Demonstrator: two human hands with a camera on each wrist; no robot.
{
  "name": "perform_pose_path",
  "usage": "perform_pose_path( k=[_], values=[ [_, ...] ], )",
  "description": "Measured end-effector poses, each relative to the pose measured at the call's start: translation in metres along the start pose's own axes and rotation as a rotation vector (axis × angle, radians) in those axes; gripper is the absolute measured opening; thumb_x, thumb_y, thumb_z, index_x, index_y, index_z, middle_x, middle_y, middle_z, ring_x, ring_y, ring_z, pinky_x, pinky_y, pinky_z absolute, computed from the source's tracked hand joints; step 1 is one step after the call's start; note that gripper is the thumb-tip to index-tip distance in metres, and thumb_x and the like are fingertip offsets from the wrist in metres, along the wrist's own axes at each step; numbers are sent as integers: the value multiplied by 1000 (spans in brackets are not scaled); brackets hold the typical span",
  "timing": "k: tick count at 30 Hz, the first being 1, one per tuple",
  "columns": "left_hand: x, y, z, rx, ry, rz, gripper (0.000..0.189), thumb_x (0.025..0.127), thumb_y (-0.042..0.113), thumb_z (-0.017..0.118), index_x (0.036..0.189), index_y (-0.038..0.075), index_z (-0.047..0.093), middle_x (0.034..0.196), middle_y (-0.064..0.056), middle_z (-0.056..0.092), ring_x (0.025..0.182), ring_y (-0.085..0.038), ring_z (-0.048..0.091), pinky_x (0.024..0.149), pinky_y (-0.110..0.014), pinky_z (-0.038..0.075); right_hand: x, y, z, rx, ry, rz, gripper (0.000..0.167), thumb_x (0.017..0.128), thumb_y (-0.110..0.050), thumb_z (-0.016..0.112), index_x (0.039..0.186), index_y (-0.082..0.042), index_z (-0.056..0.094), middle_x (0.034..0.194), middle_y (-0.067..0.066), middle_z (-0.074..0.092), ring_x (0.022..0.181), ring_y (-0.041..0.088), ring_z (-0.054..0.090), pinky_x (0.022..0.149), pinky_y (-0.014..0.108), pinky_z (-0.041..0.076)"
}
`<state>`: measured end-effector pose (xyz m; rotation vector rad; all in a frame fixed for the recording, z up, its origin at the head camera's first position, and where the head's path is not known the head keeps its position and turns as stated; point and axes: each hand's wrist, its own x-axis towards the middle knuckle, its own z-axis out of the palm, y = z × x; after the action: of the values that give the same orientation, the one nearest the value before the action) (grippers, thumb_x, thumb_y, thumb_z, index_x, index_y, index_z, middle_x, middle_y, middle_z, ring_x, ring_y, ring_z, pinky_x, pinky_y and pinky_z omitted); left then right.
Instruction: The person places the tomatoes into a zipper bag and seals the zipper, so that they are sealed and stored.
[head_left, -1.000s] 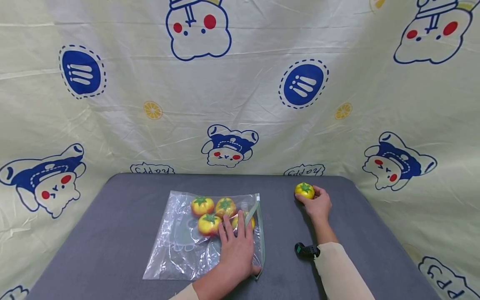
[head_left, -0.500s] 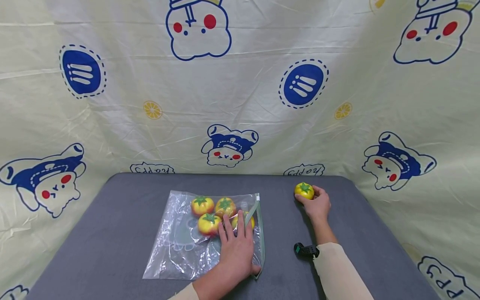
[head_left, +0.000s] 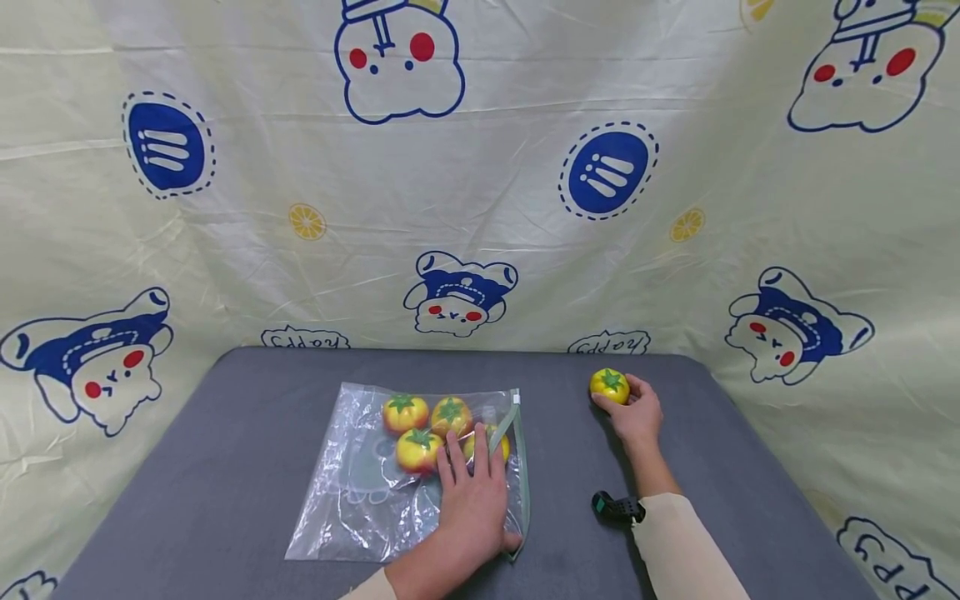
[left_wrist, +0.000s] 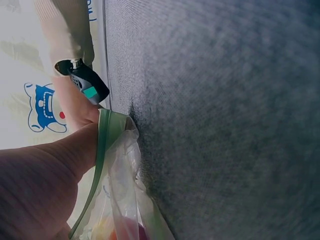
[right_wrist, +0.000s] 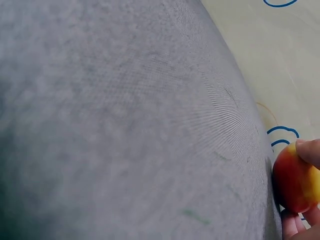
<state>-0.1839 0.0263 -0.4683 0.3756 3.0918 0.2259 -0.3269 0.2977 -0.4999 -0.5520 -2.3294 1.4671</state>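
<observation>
A clear zip bag (head_left: 330, 508) with a pale green strip along its right side lies flat on the table. Inside it are several yellow-red tomatoes (head_left: 406, 414) with green leafy tops. My left hand (head_left: 472, 504) rests on the bag with its fingers spread over the film, its fingertips by the nearest tomatoes. The thumb lies at the green strip (left_wrist: 102, 142) in the left wrist view. Farther right, my right hand (head_left: 637, 412) holds another tomato (head_left: 609, 385) between thumb and fingers at the table's back. That tomato (right_wrist: 295, 180) shows its red side in the right wrist view.
The grey table (head_left: 225, 467) ends at a far edge, with a pale printed curtain (head_left: 510, 233) hanging behind it and at the sides. A black device (head_left: 617, 507) is strapped to my right wrist.
Almost nothing differs. The head view has shifted very slightly; both hands, the bag and the tomatoes keep their places.
</observation>
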Motion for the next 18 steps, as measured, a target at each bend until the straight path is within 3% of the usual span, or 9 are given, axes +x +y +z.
perform_pose_path(
  k=[18],
  values=[
    [1, -2, 3, 16, 10, 13, 119, 57, 67, 92, 153, 13, 45, 171, -19, 17, 153, -58, 13, 121, -68, 18, -20, 2, -9, 40, -102, 18, 80, 88, -14, 82, 155, -5, 40, 151, 23, 43, 137, 42, 46, 110, 52, 44]
  ],
)
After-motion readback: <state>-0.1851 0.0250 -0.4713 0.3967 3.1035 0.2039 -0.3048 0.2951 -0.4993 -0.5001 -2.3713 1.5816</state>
